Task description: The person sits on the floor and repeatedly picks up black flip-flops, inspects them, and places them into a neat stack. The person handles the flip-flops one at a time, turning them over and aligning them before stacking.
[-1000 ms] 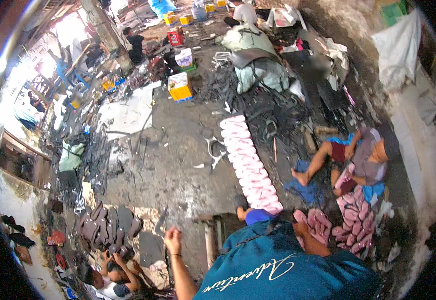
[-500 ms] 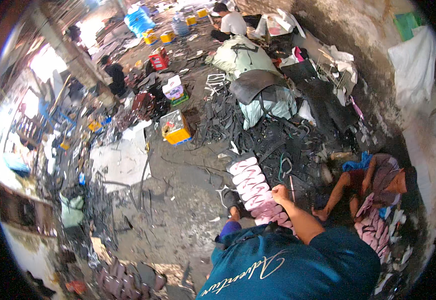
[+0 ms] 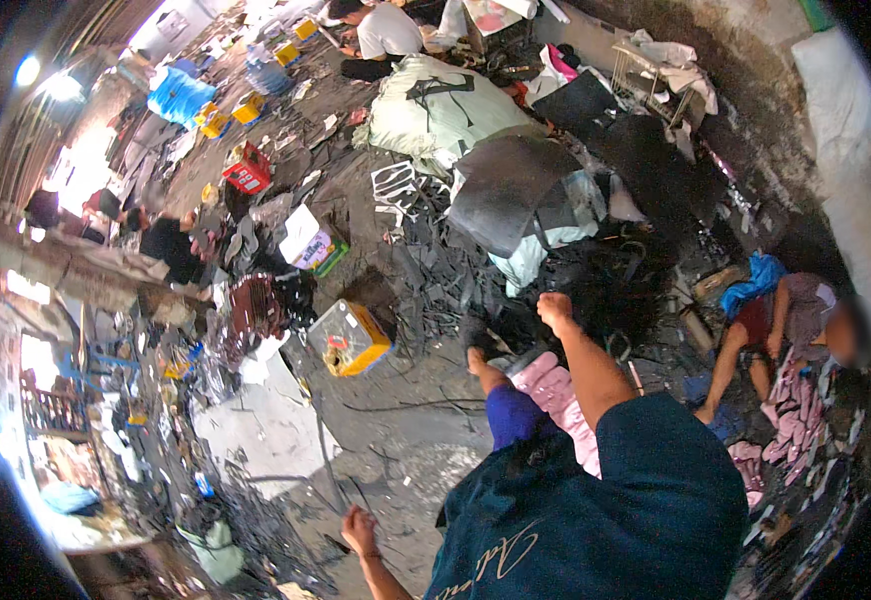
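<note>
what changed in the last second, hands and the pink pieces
The right hand went from low beside the body up and out over the black scrap heap. The left hand stayed low and free. The pink pieces stay in their row; the view swung.

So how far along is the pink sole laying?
Done: a row of pink sole pieces lies on the floor. In hand: nothing clear; the right hand is fisted over black scrap, left hand low. Left: a loose pink pile beside the seated person.
</note>
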{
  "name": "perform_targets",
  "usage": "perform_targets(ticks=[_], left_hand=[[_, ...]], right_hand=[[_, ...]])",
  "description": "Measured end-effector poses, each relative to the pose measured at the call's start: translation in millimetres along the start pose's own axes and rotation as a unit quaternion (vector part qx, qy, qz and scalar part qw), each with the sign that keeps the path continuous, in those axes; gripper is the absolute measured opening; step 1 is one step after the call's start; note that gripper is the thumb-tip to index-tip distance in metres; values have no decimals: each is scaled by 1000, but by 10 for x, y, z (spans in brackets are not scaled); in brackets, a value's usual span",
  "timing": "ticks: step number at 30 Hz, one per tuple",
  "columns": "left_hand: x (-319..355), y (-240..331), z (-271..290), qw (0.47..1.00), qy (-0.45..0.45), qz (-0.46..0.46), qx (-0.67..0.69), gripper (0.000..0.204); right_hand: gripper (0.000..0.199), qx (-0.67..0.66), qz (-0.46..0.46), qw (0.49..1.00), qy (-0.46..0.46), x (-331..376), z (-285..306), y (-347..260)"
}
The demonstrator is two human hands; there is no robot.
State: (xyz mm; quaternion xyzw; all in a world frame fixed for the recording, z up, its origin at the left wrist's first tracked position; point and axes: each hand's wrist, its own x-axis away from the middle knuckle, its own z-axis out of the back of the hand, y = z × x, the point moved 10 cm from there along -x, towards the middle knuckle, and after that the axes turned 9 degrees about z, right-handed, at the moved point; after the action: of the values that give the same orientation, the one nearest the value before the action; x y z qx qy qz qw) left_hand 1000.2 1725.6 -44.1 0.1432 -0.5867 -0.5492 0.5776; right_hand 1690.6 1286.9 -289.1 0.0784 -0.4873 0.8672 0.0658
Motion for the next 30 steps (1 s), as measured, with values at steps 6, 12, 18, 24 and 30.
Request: perform_targets(ticks=[6,12,18,24,30], left_hand=[[-410,-866,422,955,37,251,-153,34],[-2276,180,-384,930,-114,156,-313,33],[-3188,2287,-1693,937,-207,5,-280,31],[-2484,2800,-3392,856,-407,314,-47,67],[-284,2113,-3566,649,-640,289,-293,51]], right_hand=[[63,-93,-230,966,-78,-286,-1471,-1344],[77,-124,-359,917,119,-811,-1147,-677],[41,-301,-117,941,104,-225,-699,-2330],[46,-514,-186,833,81,2650,126,-3373],[47,-406,-223,866,187,5500,341,-2824]])
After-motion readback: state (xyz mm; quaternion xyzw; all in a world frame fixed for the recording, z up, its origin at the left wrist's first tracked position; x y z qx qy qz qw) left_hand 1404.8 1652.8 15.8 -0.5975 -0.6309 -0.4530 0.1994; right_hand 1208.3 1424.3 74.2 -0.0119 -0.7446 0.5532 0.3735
